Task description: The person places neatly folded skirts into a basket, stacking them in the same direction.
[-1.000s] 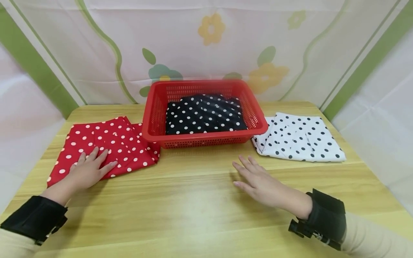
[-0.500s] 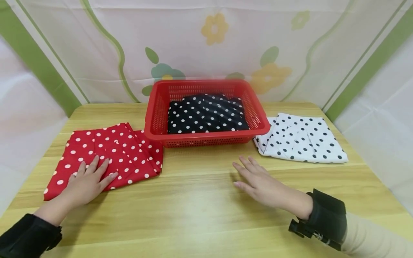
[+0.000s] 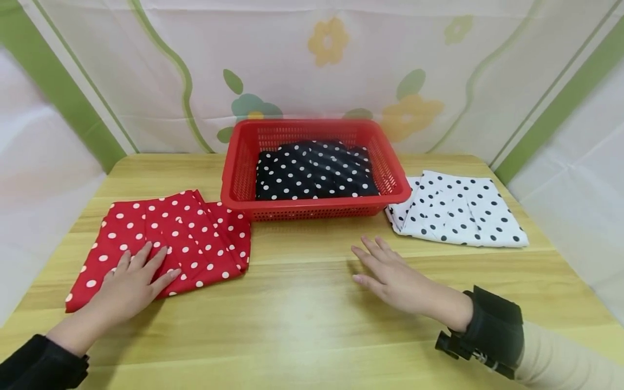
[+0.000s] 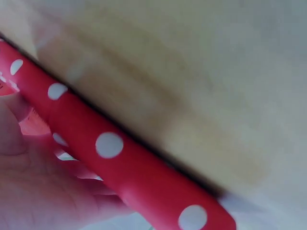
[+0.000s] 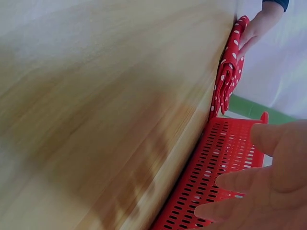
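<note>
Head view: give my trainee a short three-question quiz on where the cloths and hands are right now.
1. True or false: the left hand lies flat on the red dotted cloth.
2. Which cloth is inside the red basket? A) the white cloth with black dots B) the black cloth with white dots C) a plain green cloth
3. Fill in: the right hand rests with straight fingers on the bare wooden ____.

Key
1. True.
2. B: the black dotted cloth fills the basket; the white dotted cloth lies on the table to the basket's right.
3. Table.
</note>
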The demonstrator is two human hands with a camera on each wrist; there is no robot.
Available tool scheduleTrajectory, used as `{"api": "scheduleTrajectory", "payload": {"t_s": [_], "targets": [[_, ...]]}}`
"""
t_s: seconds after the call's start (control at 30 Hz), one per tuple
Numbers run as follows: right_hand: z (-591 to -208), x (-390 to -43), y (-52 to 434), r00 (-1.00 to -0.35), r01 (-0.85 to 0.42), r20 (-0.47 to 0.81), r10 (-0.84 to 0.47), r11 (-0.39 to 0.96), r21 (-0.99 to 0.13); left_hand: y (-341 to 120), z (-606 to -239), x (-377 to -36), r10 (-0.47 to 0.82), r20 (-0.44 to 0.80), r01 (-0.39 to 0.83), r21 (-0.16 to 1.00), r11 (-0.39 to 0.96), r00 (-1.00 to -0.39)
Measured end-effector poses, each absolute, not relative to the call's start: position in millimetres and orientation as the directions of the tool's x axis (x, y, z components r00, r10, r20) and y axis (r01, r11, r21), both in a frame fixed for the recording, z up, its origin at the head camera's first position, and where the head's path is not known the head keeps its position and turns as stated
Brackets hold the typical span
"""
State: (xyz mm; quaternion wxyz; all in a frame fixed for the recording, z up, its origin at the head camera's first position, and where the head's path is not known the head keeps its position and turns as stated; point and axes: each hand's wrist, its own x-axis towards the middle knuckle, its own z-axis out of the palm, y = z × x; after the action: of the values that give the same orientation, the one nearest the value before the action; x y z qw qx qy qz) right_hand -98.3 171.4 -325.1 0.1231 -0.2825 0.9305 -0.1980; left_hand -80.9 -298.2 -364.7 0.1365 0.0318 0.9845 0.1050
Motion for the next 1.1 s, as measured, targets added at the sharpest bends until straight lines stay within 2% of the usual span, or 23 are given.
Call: {"api": "scheduleTrajectory", "payload": {"t_s": [0.13,0.43,1.1], "targets": [[-323.3,-98.0,171.5,-0.811,-0.474,-0.115,-0.573,0.760,-0.444,-301.2,-360.8,-90.5,0.075,-0.280,-0.004,0.272,0.962,-0.957],[-322.8,-98.6,172.6,-0.805,-0.471,-0.133,-0.578,0.760,-0.447,-310.1,-361.0,-102.2,0.051,-0.299,-0.041,0.294,0.955,-0.953],[-326.6,-98.6,174.3,-0.793,-0.488,-0.140,-0.593,0.756,-0.437,-297.5,-378.0,-49.8,0.052,-0.255,0.001,0.198,0.980,-0.966]]}}
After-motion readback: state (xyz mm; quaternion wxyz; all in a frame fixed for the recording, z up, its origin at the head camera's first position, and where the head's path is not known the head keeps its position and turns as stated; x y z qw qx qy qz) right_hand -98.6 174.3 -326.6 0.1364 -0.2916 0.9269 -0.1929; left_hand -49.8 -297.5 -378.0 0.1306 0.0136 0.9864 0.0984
